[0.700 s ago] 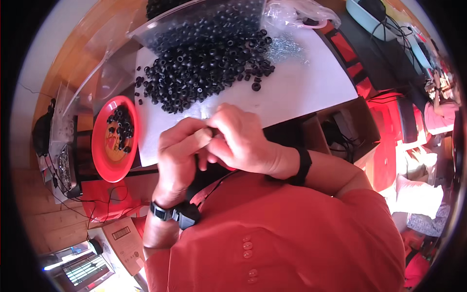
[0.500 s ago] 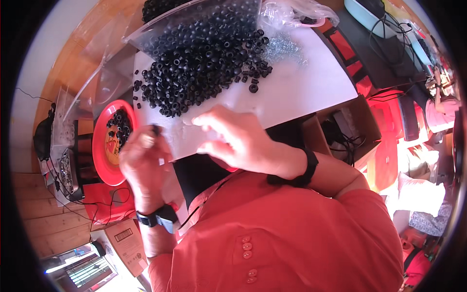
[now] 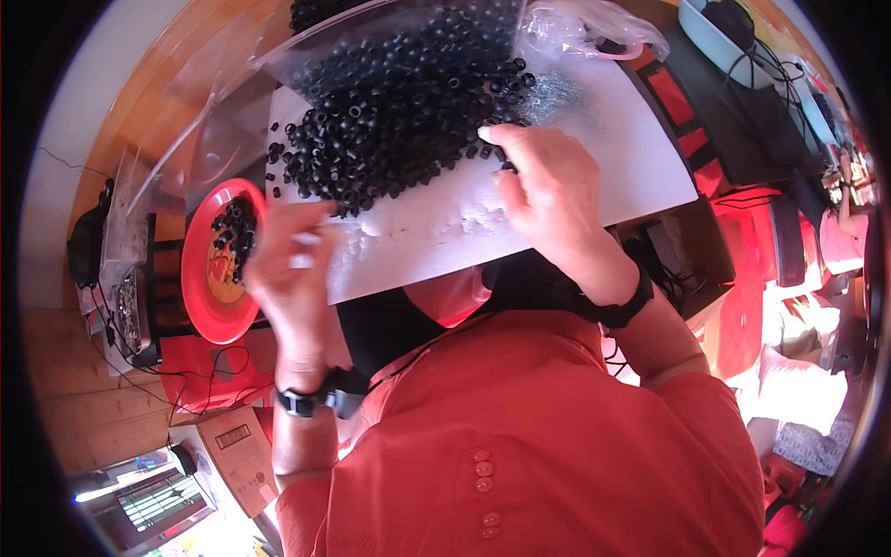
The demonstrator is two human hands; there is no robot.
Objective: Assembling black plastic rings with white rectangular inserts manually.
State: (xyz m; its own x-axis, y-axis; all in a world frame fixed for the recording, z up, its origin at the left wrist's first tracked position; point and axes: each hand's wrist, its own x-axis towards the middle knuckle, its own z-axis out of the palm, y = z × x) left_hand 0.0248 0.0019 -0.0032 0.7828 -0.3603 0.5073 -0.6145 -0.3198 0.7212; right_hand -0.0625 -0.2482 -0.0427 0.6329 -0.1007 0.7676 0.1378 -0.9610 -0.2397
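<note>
A large heap of small black ring-shaped parts (image 3: 390,130) spreads over a white board (image 3: 418,251). At the heap's right edge is my right hand (image 3: 552,190), its index finger and thumb apart, with loose black parts close to the fingertips. A scatter of small silvery pieces (image 3: 561,93) lies just beyond it. My left hand (image 3: 290,265) is raised between the board's left edge and a red plate (image 3: 193,278); motion smears its fingers, and whether they hold anything is unclear. More black parts (image 3: 239,232) lie in the plate.
A clear plastic bin (image 3: 297,70) full of black parts leans over the heap. Behind the silvery pieces lies a clear plastic bag (image 3: 589,28). An open cardboard box (image 3: 710,241) with cables stands right of the board. Red stools (image 3: 742,288) and another person's arm (image 3: 846,200) are farther right.
My right hand has moved right and away from me to the heap's right edge. The left hand has shifted slightly up and right; the black part visible at its fingertips no longer shows.
</note>
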